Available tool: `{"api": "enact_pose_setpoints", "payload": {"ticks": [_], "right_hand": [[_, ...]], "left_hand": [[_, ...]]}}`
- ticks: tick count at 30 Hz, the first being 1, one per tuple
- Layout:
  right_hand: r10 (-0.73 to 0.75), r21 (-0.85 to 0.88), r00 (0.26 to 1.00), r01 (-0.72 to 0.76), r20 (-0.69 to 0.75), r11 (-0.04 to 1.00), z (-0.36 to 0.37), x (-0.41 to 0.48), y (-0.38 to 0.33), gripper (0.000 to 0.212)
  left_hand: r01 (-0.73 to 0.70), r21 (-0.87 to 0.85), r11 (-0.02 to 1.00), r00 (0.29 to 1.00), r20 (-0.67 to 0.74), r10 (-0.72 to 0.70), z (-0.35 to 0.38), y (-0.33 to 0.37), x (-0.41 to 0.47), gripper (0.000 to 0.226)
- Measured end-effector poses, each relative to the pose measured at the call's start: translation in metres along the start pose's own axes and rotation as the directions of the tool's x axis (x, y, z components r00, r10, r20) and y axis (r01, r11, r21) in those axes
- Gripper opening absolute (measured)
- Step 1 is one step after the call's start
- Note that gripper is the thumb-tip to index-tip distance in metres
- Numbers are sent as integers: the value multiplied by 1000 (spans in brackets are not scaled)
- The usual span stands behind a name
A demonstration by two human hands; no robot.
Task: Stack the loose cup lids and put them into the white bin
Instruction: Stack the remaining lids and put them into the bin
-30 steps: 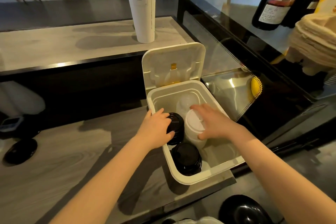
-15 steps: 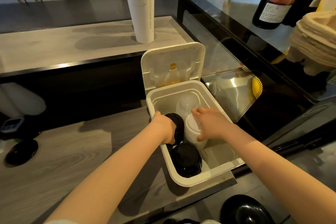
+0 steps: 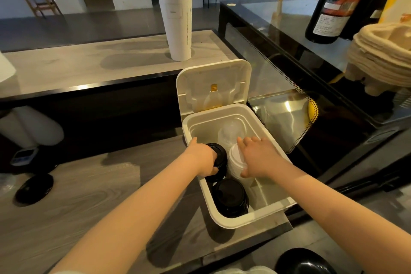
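Fingers of my left hand (image 3: pixel 201 158) curl round a stack of black plastic cup lids (image 3: pixel 220 158) inside the open white plastic bin (image 3: pixel 224 223). My right hand (image 3: pixel 259 159), fingers straight and spread, rests on a stack of white plastic lids (image 3: pixel 235 162) just beside it. Another black stack (image 3: pixel 230 198) lies nearer me than both hands.

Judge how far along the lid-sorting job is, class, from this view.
Done: a black lid stack and clear lids sit in the white bin. In hand: the left hand grips a second black stack inside it; the right hand rests on a white lid stack. Left: one black lid lies on the counter.
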State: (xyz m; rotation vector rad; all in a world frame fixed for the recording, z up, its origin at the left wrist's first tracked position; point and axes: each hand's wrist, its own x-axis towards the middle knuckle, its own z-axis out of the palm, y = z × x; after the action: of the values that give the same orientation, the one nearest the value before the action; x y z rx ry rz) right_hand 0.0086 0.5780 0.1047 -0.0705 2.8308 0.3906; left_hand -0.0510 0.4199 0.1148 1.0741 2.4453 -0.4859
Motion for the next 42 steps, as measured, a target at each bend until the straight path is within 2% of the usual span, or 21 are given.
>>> {"api": "enact_pose_setpoints", "payload": {"ticks": [7, 11, 15, 22, 25, 29, 35, 38, 42], "right_hand": [[45, 45, 999, -47, 27, 998, -6, -7, -4, 110], [54, 157, 995, -40, -86, 987, -27, -11, -4, 84], [56, 244, 978, -5, -200, 970, -60, -11, -20, 65], [-41, 346, 927, 180, -374, 921, -110, -5, -112, 55], [-91, 384, 919, 248, -383, 889, -120, 1, -168, 55], [-215, 390, 925, 332, -315, 859, -126, 8, -234, 54], [-319, 393, 924, 380, -213, 838, -125, 17, -337, 53], [-399, 386, 906, 423, -144, 820, -116, 20, -384, 52], [-514, 380, 857, 487, -34, 786, -102, 24, -445, 53]], "left_hand": [[-18, -73, 997, 973, -232, 1, 3, -10, -15, 44], [4, -195, 981, 925, -373, -77, 0, -24, -34, 52], [66, -274, 959, 888, -423, -182, 0, -52, -69, 59], [194, -412, 890, 816, -436, -379, 42, -116, -150, 58], [232, -485, 843, 798, -402, -450, 75, -144, -180, 57], [291, -550, 783, 812, -291, -506, 131, -180, -210, 58], [382, -655, 652, 785, -143, -603, 206, -228, -257, 57], [402, -720, 566, 765, -76, -640, 245, -247, -283, 57], [500, -692, 521, 738, 27, -674, 297, -273, -319, 57]]}}
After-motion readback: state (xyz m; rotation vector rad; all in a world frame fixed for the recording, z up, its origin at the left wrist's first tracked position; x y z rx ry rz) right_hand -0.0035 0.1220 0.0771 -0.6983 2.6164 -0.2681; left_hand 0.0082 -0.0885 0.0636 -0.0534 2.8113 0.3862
